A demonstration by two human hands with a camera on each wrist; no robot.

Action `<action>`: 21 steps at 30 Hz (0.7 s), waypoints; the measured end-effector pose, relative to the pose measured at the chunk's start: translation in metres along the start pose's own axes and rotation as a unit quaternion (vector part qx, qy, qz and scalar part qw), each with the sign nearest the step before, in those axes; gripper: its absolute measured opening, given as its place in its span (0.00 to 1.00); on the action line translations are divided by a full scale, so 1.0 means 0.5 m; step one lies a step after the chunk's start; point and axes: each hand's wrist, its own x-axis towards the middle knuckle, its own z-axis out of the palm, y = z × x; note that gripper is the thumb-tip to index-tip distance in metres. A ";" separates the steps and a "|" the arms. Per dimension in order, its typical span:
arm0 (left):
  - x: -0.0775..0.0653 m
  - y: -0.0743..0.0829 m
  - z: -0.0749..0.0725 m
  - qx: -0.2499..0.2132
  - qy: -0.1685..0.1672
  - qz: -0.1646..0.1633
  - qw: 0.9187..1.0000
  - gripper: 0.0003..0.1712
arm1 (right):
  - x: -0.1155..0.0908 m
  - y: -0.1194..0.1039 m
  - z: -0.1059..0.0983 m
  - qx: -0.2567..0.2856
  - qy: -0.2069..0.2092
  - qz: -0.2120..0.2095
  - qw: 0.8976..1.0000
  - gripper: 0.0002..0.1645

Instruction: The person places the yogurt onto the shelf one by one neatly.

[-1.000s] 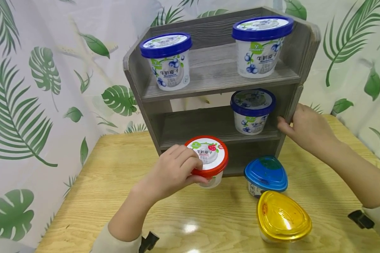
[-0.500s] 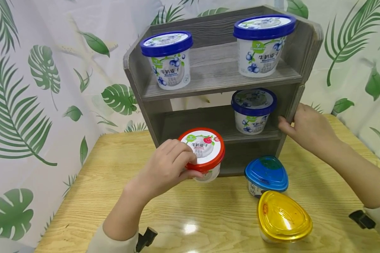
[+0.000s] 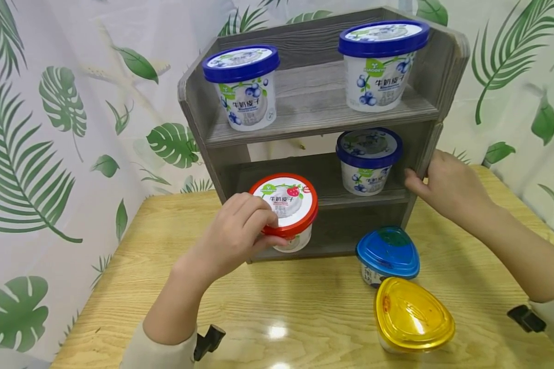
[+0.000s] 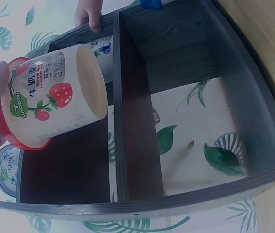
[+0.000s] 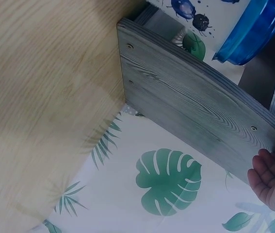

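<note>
My left hand (image 3: 235,230) grips a strawberry-printed tub (image 3: 288,200) by its red lid, thumb on the near side and fingers over the left rim. The tub is off the table, in front of the middle board of a grey wooden shelf (image 3: 304,105). In the left wrist view the tub (image 4: 55,97) is tilted, its base facing the shelf. At the shelf's right side, my right hand (image 3: 448,179) holds the side panel, thumb at the front edge. The right wrist view shows curled fingers (image 5: 266,172) against the panel's outer face.
Two blue-lidded blueberry tubs (image 3: 242,87) (image 3: 383,66) stand on the top board. Another blueberry tub (image 3: 369,161) sits on the middle board at right. On the table (image 3: 166,256), a blue-lidded tub (image 3: 388,253) and a yellow-lidded tub (image 3: 413,312) stand before the shelf.
My left hand has carried the strawberry tub up and to the left, toward the left part of the middle board. The right hand keeps its place on the shelf side.
</note>
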 end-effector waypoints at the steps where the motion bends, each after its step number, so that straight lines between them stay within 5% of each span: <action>1: 0.000 -0.002 -0.002 0.002 -0.003 -0.002 1.000 0.21 | 0.000 0.000 0.000 0.000 -0.001 0.001 1.000 0.18; 21: -0.017 -0.040 -0.011 0.023 0.006 -0.028 0.999 0.20 | -0.001 -0.002 -0.003 0.001 0.000 0.004 1.000 0.19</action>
